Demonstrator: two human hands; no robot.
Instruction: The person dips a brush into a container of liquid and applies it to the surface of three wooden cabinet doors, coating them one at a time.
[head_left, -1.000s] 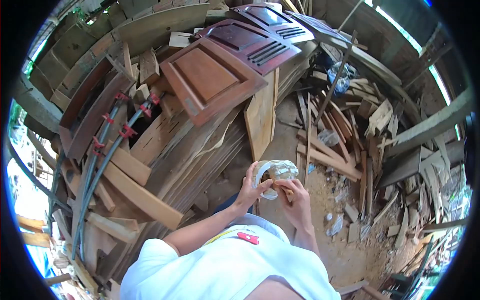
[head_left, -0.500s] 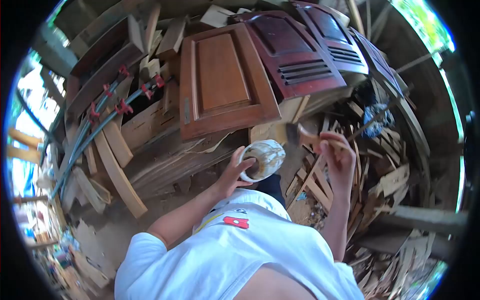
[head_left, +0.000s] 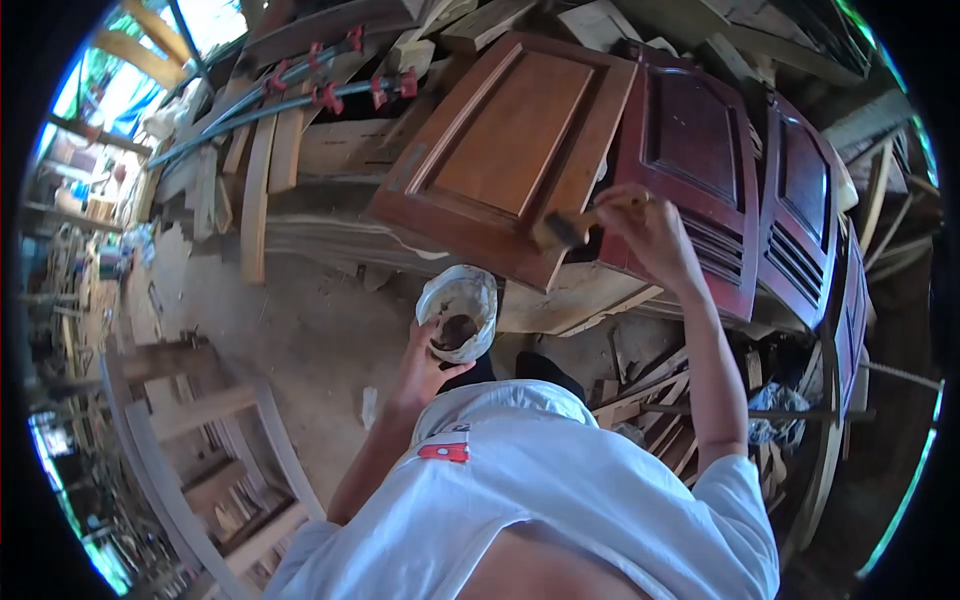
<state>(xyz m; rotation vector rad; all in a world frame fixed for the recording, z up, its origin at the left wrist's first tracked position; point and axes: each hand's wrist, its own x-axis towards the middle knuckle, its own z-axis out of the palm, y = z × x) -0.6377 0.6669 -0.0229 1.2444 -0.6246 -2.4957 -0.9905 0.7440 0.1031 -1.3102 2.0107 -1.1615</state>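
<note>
My left hand is wrapped round a white, stained tub with a little dark brown stuff inside, its mouth facing up towards me. My right hand grips a paintbrush by its wooden handle. The dark bristles are over the lower right corner of an orange-brown panelled door; whether they touch it cannot be made out. Beside that door, on the right, lies a dark red panel with slats, and a second dark red one beyond it.
Clamps with red jaws lie on boards at the upper left. A wooden frame stands at the lower left. Scrap wood and a plastic bag are on the floor at the right.
The view has swung to the right. My right hand has brought the brush from beside the bench up to the orange-brown door's corner. The tub is now more upright, still in my left hand.
</note>
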